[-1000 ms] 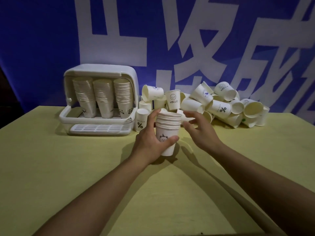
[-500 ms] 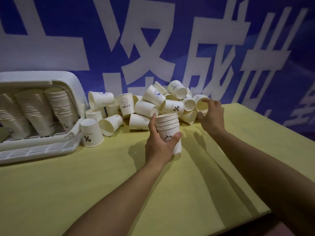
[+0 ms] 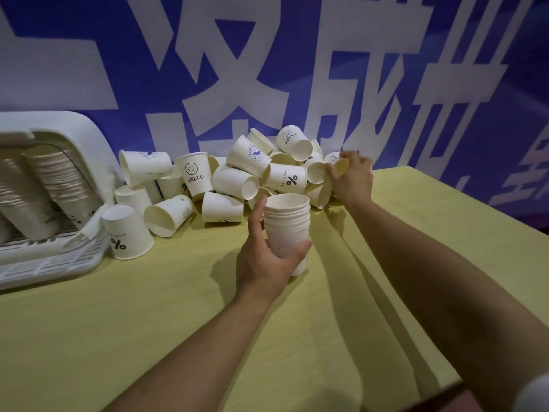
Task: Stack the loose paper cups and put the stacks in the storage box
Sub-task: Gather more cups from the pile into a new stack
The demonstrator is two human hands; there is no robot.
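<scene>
My left hand (image 3: 264,263) grips a short stack of white paper cups (image 3: 286,221), upright just above the yellow table (image 3: 148,322). Behind it lies a pile of loose paper cups (image 3: 237,179), tipped every way, some printed HELLO or with a percent sign. My right hand (image 3: 352,179) reaches into the pile's right end and pinches one loose cup (image 3: 337,162) by its rim. At the left edge stands the white storage box (image 3: 59,135), lid up, with tall cup stacks (image 3: 56,179) leaning inside it.
One upside-down cup with a percent sign (image 3: 127,233) stands beside the box's slotted front tray (image 3: 50,263). A blue banner with large white characters (image 3: 267,69) hangs behind the table. The table's right edge (image 3: 475,209) runs close to my right arm.
The camera has turned right, so the box slid to the left edge. My right hand went from beside the held stack to the pile's right end and took hold of a loose cup.
</scene>
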